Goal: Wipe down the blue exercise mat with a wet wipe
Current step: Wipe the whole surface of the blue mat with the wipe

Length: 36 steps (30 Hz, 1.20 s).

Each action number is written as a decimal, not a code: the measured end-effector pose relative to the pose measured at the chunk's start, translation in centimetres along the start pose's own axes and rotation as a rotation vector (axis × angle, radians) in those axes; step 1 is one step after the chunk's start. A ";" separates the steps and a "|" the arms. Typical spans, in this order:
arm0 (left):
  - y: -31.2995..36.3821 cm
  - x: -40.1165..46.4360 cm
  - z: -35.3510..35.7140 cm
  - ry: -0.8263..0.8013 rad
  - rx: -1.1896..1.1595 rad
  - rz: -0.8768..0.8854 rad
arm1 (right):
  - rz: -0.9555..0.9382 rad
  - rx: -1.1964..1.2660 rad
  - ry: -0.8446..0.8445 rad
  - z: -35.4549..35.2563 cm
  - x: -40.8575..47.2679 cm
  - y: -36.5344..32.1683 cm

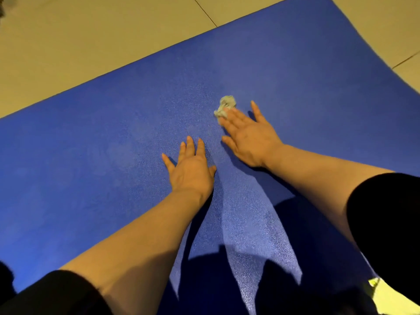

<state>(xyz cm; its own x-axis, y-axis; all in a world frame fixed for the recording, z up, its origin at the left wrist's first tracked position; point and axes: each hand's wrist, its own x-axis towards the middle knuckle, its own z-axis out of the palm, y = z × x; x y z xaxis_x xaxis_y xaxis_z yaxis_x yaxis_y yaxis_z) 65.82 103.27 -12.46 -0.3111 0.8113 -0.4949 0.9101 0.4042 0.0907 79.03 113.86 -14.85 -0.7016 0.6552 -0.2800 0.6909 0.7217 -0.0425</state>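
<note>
Two dark sleeves (386,235) are framing the blue mat (113,144), which is covering the tiled floor (68,42). The left hand (191,169) is bracing flat, fingers spread; the right hand (247,133), fingers straight, is pressing the crumpled wet wipe (223,105). Wiping seems midway; damp streaks are unclear.

Both arms reach forward, bare from the elbows down, with black sleeves at the upper arms. The left hand (192,168) lies flat, palm down, fingers straight and slightly spread. The right hand (247,135) is also flat with fingers extended and the little finger splayed outward, set farther forward than the left.
</note>
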 end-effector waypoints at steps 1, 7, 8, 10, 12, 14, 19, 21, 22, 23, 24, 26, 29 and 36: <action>0.1 -0.3 0.1 -0.005 0.000 0.003 | 0.065 0.007 -0.018 -0.1 -0.1 0.4; 0.4 -1.7 1.7 0.036 -0.003 0.023 | -0.030 0.110 -0.042 0.5 -3.9 -3.8; 0.7 -2.0 2.0 0.042 -0.005 0.027 | -0.080 0.104 -0.046 0.9 -4.8 -4.3; 1.4 -2.6 2.3 0.039 -0.006 0.034 | -0.128 0.057 -0.054 1.2 -5.7 -3.4; 2.0 -3.0 2.4 0.033 -0.002 0.048 | -0.066 0.000 -0.050 0.9 -5.5 -1.7; 2.3 -3.4 2.4 0.022 0.006 0.063 | 0.063 0.003 -0.074 0.4 -5.3 -0.5; 1.7 -4.6 3.2 0.023 0.030 0.075 | 0.032 0.069 -0.099 0.3 -7.3 -2.9; 1.8 -4.9 3.6 0.027 0.029 0.077 | -0.062 0.061 -0.121 0.7 -8.6 -3.6; 2.0 -5.2 3.7 0.029 0.023 0.081 | -0.084 0.049 -0.124 0.9 -9.1 -3.3; 2.4 -5.4 3.8 0.028 0.015 0.088 | -0.077 0.038 -0.117 1.0 -9.3 -2.6; 2.7 -5.6 3.8 0.027 0.008 0.094 | -0.045 0.038 -0.107 1.0 -9.4 -1.9; 2.8 -6.1 3.9 0.025 -0.001 0.099 | 0.056 0.062 -0.097 0.8 -9.2 -0.8; 2.4 -6.8 4.1 0.021 0.012 0.101 | 0.134 0.104 -0.114 0.8 -9.3 -1.4; 2.8 -8.8 5.6 0.049 -0.021 0.133 | -0.089 0.076 -0.114 1.4 -12.5 -3.5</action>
<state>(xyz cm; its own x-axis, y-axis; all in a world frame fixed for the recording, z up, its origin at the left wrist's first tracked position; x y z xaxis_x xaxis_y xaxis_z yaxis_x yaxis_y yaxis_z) 72.68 94.91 -12.64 -0.2015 0.8777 -0.4348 0.9384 0.3002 0.1711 85.63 102.83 -12.54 -0.7391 0.5572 -0.3785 0.6414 0.7537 -0.1431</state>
